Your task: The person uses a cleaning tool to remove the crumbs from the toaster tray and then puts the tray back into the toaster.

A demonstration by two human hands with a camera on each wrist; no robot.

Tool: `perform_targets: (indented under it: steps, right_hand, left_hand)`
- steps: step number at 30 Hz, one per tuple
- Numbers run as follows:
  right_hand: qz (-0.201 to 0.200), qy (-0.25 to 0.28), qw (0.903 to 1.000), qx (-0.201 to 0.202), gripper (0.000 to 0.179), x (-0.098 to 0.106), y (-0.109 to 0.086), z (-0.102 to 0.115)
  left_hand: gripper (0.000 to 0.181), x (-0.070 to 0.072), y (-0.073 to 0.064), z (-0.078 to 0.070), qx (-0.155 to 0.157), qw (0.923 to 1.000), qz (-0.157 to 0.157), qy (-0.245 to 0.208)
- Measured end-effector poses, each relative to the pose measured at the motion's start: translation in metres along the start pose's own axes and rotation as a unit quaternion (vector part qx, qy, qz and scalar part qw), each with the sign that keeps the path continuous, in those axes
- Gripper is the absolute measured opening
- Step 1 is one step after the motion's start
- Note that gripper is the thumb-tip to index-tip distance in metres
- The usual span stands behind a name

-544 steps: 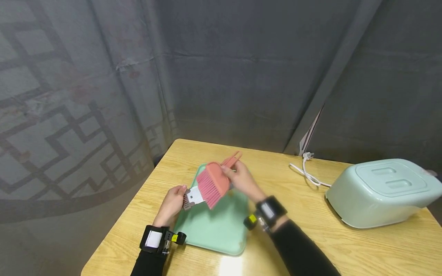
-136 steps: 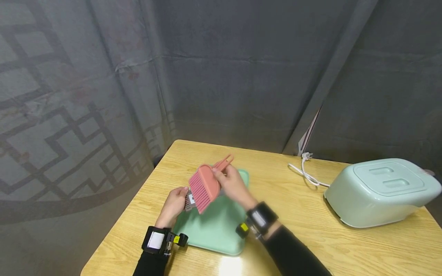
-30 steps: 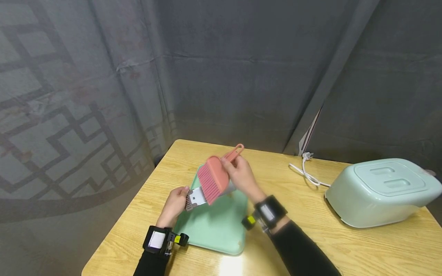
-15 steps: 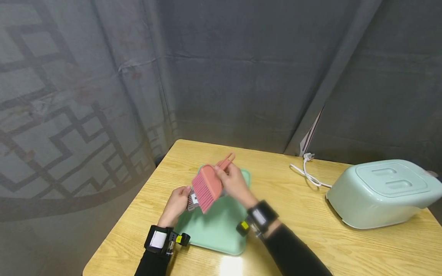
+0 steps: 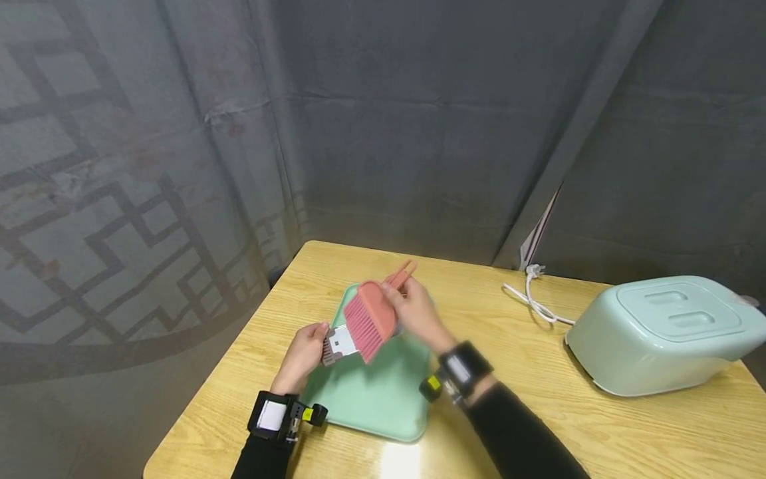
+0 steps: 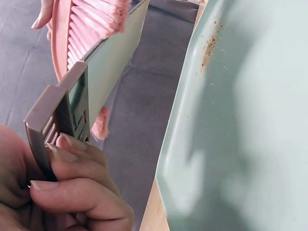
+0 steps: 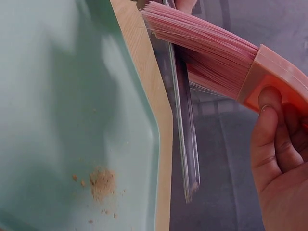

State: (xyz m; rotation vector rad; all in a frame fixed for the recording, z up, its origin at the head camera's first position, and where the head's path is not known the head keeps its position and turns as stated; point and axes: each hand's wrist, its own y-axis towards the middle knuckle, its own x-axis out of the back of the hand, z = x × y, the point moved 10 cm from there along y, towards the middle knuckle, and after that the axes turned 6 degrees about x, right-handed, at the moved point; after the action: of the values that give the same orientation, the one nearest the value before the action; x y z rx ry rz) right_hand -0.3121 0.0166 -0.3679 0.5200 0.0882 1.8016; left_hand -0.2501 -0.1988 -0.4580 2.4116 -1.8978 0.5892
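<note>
My left hand pinches the grey-brown slotted handle of a thin metal crumb tray, held tilted in the air above a mint-green tray. A pink brush with long bristles is in my right hand, the thumb pressed on its head. Its bristles lie across the edge of the crumb tray in the right wrist view and hide part of it. Brown crumbs sit in a small heap on the green tray, with scattered bits around them.
A mint-green toaster with a lidded top stands at the right of the wooden table. Its white cord and plug lie near the back edge. A grey curtain hangs behind the table.
The brush strokes back and forth along the crumb tray. Since half a second ago it has moved up and right, baring more metal. The left hand stays nearly still with the crumb tray.
</note>
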Motion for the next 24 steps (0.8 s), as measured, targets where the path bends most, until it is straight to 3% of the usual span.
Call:
perform_targets:
  steps: [6, 16, 24]
  right_hand:
    - [-0.013, -0.011, 0.9998, 0.003, 0.027, 0.010, 0.001, -0.005]
    - [-0.032, -0.009, 0.9994, -0.013, 0.029, 0.031, -0.002, -0.014]
    - [-0.046, -0.017, 0.9986, -0.021, 0.033, 0.053, -0.003, -0.026]
  left_hand:
    - [0.035, 0.000, 0.000, 0.001, 0.009, 0.9999, 0.000, -0.008]
    - [0.038, 0.003, 0.000, 0.002, 0.006, 0.9997, -0.009, 0.022]
    - [0.037, 0.003, 0.001, 0.006, 0.020, 0.9997, -0.003, 0.013]
